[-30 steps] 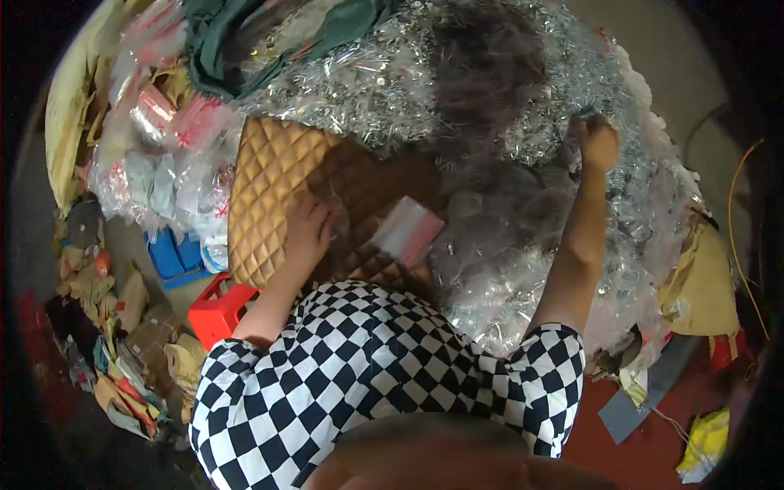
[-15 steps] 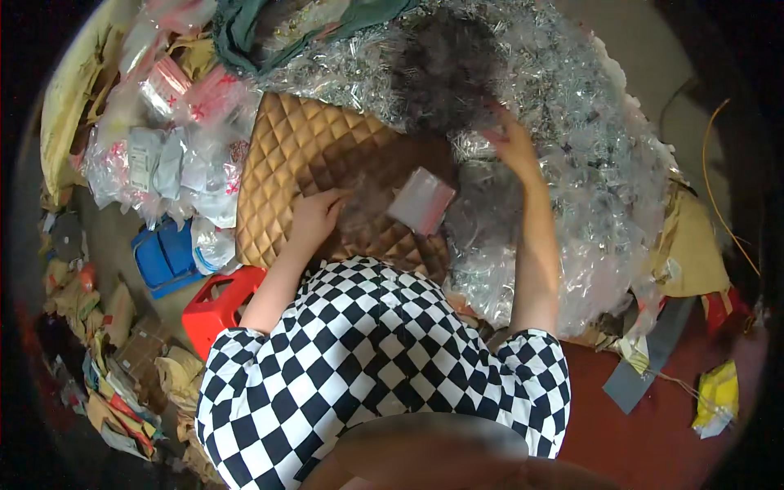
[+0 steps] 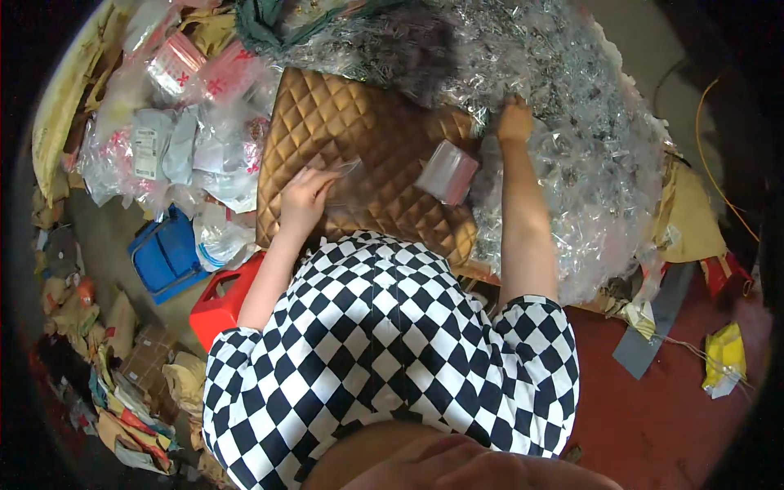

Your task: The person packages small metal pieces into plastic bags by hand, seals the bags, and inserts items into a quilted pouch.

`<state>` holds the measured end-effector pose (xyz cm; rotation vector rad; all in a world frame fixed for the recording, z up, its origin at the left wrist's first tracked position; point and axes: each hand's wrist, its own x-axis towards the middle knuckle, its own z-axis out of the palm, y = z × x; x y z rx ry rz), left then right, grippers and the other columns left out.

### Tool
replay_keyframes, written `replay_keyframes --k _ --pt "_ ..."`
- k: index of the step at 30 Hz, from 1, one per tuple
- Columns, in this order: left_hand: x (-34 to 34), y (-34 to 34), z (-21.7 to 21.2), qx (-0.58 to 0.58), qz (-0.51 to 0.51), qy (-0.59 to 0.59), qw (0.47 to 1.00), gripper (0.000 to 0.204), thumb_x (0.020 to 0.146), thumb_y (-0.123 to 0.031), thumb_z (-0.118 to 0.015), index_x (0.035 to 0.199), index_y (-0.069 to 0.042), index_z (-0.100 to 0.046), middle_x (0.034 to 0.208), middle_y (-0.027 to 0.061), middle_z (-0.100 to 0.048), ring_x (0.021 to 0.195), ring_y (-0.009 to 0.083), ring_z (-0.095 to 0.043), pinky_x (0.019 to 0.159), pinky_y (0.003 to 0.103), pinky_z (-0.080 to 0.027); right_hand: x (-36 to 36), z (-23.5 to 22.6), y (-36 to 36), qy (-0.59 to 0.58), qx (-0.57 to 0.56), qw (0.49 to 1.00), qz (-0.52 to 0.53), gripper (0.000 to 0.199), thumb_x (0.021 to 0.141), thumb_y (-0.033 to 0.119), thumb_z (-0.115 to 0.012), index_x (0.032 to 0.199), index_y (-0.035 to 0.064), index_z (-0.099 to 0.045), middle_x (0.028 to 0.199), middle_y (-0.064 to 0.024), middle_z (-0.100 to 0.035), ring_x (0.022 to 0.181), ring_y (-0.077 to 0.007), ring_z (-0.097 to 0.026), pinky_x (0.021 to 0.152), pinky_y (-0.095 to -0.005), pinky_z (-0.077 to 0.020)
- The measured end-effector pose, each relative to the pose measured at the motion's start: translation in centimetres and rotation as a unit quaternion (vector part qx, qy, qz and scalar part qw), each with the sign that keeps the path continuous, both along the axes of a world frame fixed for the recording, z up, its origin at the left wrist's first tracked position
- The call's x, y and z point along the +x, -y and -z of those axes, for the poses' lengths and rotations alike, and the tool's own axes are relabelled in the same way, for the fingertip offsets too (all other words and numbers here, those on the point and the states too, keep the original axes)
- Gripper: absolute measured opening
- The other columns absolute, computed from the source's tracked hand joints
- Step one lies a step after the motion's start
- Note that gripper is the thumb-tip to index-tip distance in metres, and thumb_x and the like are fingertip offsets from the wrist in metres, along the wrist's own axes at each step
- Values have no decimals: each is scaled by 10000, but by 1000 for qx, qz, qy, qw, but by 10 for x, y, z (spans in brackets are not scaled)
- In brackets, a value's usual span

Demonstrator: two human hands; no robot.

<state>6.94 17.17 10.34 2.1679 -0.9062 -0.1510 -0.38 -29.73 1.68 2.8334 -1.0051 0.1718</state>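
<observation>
My left hand (image 3: 304, 198) is over the brown quilted mat (image 3: 306, 106), thumb and fingers pinched on a small clear plastic bag (image 3: 351, 169). On the mat's right side lies a stack of clear zip bags (image 3: 447, 173) with a reddish edge; neither hand touches it. Farther off to the right, my right hand (image 3: 514, 122) is at the large heap of shiny clear plastic packets (image 3: 580, 163). Its fingers look curled in against the heap, and their tips and anything between them are hidden.
Bundles of plastic bags with pink marks (image 3: 175, 64) lie at the left. A blue plastic stool (image 3: 167, 253) and a red stool (image 3: 216, 306) stand beside my left arm. Dark green cloth (image 3: 260, 24) lies at the far edge, and a yellow packet (image 3: 723, 359) lies on the red floor.
My left hand now shows a clear bag at its fingertips. The right hand has gone from spread fingers to curled ones at the heap. The whole view has shifted slightly.
</observation>
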Motion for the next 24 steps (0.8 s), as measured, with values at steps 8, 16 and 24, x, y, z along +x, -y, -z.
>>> replay_keyframes --k 8,16,24 --pt "34 -9 19 -33 -12 -1 999 164 821 -48 -598 976 -65 -650 905 119 -638 878 311 -604 760 387 -483 5 -49 -65 429 632 631 131 556 790 167 -706 1296 88 -489 1112 -107 -609 993 -241 -591 748 -345 -517" --pt "69 8 21 -45 54 -33 997 166 822 -83 -601 980 -70 -651 934 115 -637 910 312 -595 783 396 -480 194 -124 -156 102 388 889 -221 651 747 251 -777 1320 158 -481 1117 -55 -624 891 -163 -609 604 -303 -495" --pt "81 -2 24 -68 23 -75 995 161 833 -78 -584 973 -75 -663 951 116 -637 912 322 -584 810 397 -471 389 -13 -138 308 663 673 -109 593 717 252 -793 1222 53 -556 1136 -147 -647 1034 -271 -626 870 -369 -488"
